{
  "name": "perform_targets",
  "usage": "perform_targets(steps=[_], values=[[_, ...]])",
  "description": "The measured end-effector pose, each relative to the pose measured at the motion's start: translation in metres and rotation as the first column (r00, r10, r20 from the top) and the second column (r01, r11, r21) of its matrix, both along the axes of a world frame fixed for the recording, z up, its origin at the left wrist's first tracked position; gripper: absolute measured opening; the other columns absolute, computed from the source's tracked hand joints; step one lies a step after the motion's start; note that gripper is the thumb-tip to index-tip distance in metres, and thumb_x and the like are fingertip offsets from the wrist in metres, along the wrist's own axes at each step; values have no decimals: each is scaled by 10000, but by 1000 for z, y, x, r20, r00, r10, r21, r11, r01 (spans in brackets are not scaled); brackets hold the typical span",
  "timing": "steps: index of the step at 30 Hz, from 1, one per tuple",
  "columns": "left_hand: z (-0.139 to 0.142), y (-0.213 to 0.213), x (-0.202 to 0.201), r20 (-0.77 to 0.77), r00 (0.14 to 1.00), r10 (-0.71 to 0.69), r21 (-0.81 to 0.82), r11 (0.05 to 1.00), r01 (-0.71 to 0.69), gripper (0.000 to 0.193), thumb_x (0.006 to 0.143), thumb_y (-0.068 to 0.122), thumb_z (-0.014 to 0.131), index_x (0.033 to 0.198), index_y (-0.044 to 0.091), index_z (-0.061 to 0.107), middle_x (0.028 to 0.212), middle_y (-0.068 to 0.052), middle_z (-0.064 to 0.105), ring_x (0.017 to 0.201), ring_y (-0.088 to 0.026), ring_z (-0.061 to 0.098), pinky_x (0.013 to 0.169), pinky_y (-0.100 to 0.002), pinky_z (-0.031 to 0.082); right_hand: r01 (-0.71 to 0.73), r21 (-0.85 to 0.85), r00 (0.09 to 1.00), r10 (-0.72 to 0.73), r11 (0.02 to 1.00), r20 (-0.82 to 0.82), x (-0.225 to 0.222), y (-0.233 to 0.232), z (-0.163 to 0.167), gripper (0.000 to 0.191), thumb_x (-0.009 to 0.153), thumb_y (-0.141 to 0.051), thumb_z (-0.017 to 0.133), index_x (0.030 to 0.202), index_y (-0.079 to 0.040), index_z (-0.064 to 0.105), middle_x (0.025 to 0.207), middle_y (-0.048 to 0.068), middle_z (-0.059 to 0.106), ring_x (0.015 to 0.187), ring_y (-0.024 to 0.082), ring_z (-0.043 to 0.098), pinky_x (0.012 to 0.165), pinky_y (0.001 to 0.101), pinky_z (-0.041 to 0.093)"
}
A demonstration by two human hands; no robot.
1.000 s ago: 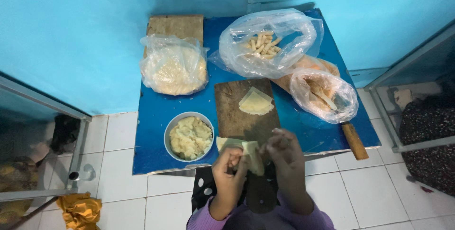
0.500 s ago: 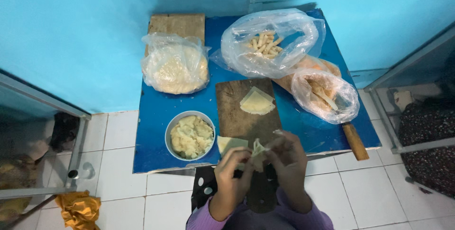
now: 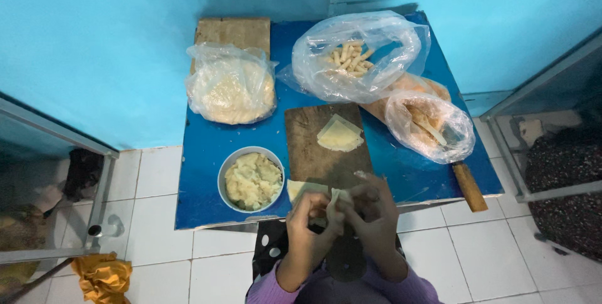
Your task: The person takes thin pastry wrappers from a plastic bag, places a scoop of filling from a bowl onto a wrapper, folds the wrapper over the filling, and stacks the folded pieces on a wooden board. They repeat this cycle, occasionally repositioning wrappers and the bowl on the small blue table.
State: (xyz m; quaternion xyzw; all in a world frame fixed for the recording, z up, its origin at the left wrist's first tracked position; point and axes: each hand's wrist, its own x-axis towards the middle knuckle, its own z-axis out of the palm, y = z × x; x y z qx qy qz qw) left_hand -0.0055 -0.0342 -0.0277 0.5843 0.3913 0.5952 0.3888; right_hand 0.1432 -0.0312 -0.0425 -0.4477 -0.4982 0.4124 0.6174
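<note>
My left hand (image 3: 308, 224) and my right hand (image 3: 373, 211) meet just below the front edge of the blue table (image 3: 207, 147), both pinching a small folded piece of pale dough wrapper (image 3: 337, 200). Another wrapper sheet (image 3: 302, 188) lies at the table edge next to my left hand. A stack of square wrappers (image 3: 339, 135) rests on the dark wooden cutting board (image 3: 313, 153). A round bowl of pale mashed filling (image 3: 251, 180) stands left of the board.
A clear bag of pale dough or sheets (image 3: 231, 88) sits at the back left on a wooden board (image 3: 232, 30). A bag of small rolled sticks (image 3: 355, 57) and another bag (image 3: 429, 125) lie right. A wooden handle (image 3: 469, 185) overhangs the edge. White floor tiles surround.
My hands have drawn closer together around the wrapper, which went from a flat sheet to a folded, pinched piece. Everything on the table stayed put.
</note>
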Motion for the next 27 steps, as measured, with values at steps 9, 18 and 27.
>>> perform_targets(steps=[9, 18, 27], values=[[-20, 4, 4, -8, 975, 220, -151, 964, -219, 164, 932, 8, 723, 871, 29, 571, 707, -11, 452, 637, -80, 401, 556, -258, 352, 22, 49, 983, -13, 999, -183, -2, 1, -3, 519, 898, 106, 698, 1372, 18, 507, 1111, 87, 627, 1041, 170, 650, 906, 297, 554], [-13, -1, 1, -161, 967, 196, 294, 945, -142, 325, 844, -60, 755, 900, 64, 459, 1081, -96, 725, 939, -90, 627, 782, -253, 509, -66, -27, 993, 63, 997, -103, 0, 0, 15, 711, 779, 100, 777, 1394, -58, 456, 972, 71, 625, 899, 144, 657, 779, 279, 560], [-40, 1, 9, 495, 869, -6, -100, 993, 63, 243, 924, -178, 579, 1047, 13, 494, 1243, -178, 645, 1126, -202, 654, 981, -309, 527, 47, 39, 987, -41, 998, -153, -1, 5, 2, 601, 871, 45, 711, 1417, -23, 468, 1032, 74, 622, 979, 138, 629, 876, 288, 555]])
